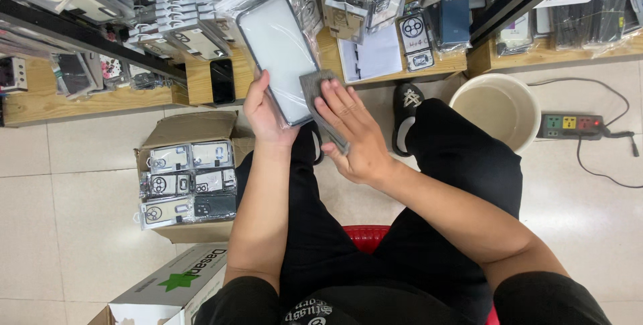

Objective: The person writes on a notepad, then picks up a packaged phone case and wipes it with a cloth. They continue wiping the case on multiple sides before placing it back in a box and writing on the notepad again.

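Observation:
My left hand (pixel 262 112) grips the lower left edge of a packaged phone case (pixel 278 54), a flat clear bag with a dark rim and a white face, held upright in front of me. My right hand (pixel 351 131) presses a grey cloth (pixel 315 91) flat against the case's lower right edge. The cloth hangs down below my fingers. I sit on a red stool (pixel 365 234) with black trousers and a black shoe (pixel 405 114) below my hands.
A cardboard box (pixel 191 127) full of packaged phone cases stands at my left, a white carton (pixel 174 285) nearer. Wooden shelves (pixel 80 104) hold more packaged cases. A beige bucket (pixel 499 107) and a power strip (pixel 569 124) with its cable lie at the right.

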